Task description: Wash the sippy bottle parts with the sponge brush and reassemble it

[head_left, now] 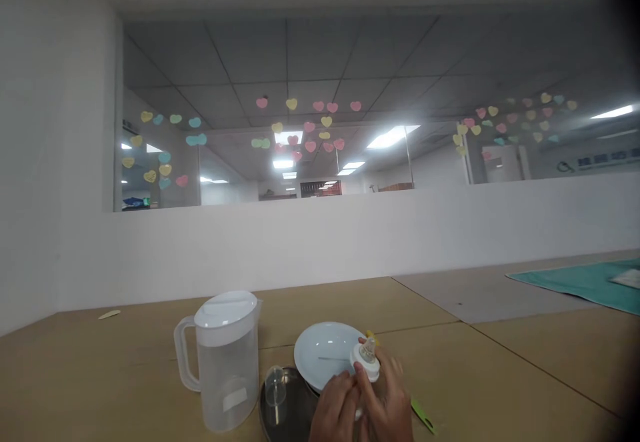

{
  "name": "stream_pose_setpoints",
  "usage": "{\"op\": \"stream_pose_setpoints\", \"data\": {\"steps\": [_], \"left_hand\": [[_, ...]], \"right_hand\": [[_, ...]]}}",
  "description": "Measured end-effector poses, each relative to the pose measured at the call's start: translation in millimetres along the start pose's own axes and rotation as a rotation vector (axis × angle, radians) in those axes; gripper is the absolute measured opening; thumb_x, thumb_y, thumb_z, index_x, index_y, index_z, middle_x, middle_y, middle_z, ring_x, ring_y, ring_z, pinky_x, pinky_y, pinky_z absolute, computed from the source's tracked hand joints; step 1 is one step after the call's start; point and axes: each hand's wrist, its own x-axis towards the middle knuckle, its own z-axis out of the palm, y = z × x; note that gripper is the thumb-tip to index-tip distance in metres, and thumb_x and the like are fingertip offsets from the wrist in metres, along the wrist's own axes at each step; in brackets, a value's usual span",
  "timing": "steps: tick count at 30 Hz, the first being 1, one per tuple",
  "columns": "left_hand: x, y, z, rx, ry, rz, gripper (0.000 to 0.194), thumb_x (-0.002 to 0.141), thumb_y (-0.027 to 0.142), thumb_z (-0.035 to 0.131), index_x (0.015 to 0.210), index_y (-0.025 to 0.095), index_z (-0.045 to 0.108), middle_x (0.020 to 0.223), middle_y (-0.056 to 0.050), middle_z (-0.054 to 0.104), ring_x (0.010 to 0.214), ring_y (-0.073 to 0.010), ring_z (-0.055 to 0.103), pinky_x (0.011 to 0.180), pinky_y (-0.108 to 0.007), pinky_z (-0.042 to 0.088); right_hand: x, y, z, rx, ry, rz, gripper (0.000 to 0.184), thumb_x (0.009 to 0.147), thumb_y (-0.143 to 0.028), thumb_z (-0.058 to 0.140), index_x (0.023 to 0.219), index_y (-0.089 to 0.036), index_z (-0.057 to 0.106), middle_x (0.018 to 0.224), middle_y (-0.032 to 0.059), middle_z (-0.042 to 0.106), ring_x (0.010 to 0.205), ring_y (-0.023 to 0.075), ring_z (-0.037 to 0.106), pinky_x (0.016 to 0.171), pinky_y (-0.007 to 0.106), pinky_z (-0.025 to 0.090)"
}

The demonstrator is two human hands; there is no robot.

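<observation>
Low in the head view, a baby bottle (369, 370) with a white collar and a clear teat is tilted between my hands. My right hand (390, 399) grips it, thumb and fingers on the collar. Beside it my left hand (334, 407) is closed with curled fingers around the lower part, which the hands mostly hide. Just behind them lies a white bowl (317, 349) with a thin stick-like thing in it. A clear dome-shaped cap (275, 389) rests on a dark round tray (295, 415) to the left of my hands.
A lidded clear plastic pitcher (227, 375) stands at the left. A green handle (423, 417) and a yellow piece (373, 337) show around my right hand. Far right lies a teal cloth (585, 282). A white wall (300, 249) with a window closes off the table's back.
</observation>
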Motion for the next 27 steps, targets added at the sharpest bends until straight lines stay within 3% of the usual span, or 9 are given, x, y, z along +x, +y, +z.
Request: {"op": "stream_pose_setpoints", "data": {"steps": [2,6,13,15,21,27], "left_hand": [[2.7,0.1,-3.1,-0.082,-0.052,0.033,0.045,0.084,0.02,0.044,0.13,0.019,0.048,0.119,-0.012,0.061,0.111,-0.0235,0.057,0.094,-0.036,0.05],[12.5,6.6,-16.8,-0.188,-0.105,-0.032,0.044,0.085,0.017,0.041,0.128,0.014,0.049,0.122,-0.014,0.058,0.116,-0.0235,0.053,0.097,-0.039,0.047],[26.2,14.5,-33.6,-0.215,-0.226,-0.126,0.037,0.088,0.017,0.036,0.117,0.024,0.057,0.109,-0.007,0.066,0.109,-0.0197,0.057,0.107,-0.054,0.029],[31.2,16.1,-37.3,-0.282,-0.223,-0.181,0.034,0.089,0.018,0.036,0.111,0.024,0.061,0.105,-0.006,0.067,0.103,-0.0185,0.059,0.106,-0.052,0.031],[26.8,19.9,-33.5,-0.532,-0.062,-0.296,0.027,0.088,0.023,0.042,0.09,0.021,0.069,0.095,-0.007,0.069,0.091,-0.0169,0.063,0.088,-0.032,0.049],[14.5,18.0,-16.6,-0.631,0.217,-0.632,0.018,0.077,0.032,0.061,0.087,0.018,0.059,0.104,-0.01,0.063,0.096,-0.0201,0.063,0.084,-0.03,0.052]], "right_hand": [[-3.8,-3.8,0.0,-0.001,-0.04,0.006,0.027,0.083,-0.037,0.052,0.104,-0.02,0.056,0.094,0.0078,0.064,0.089,0.0222,0.059,0.075,0.036,0.049],[-12.9,-7.4,2.0,0.004,-0.104,0.028,0.026,0.083,-0.038,0.052,0.103,-0.021,0.056,0.09,0.0061,0.064,0.083,0.0214,0.06,0.072,0.035,0.05],[-17.3,-3.6,5.3,0.044,-0.118,0.114,0.031,0.084,-0.042,0.05,0.102,-0.019,0.058,0.092,0.0082,0.066,0.085,0.022,0.063,0.072,0.033,0.051],[-16.7,-3.2,5.4,0.052,-0.126,0.118,0.032,0.084,-0.042,0.05,0.102,-0.018,0.058,0.092,0.0084,0.067,0.085,0.0216,0.063,0.072,0.032,0.051],[-14.6,-7.6,3.6,0.065,-0.149,0.082,0.031,0.084,-0.041,0.048,0.101,-0.018,0.058,0.087,0.0077,0.067,0.08,0.0209,0.064,0.067,0.031,0.052],[-15.5,-7.7,2.2,0.105,-0.193,0.074,0.028,0.085,-0.04,0.045,0.093,-0.019,0.06,0.083,0.0068,0.067,0.076,0.0206,0.063,0.065,0.03,0.051]]}}
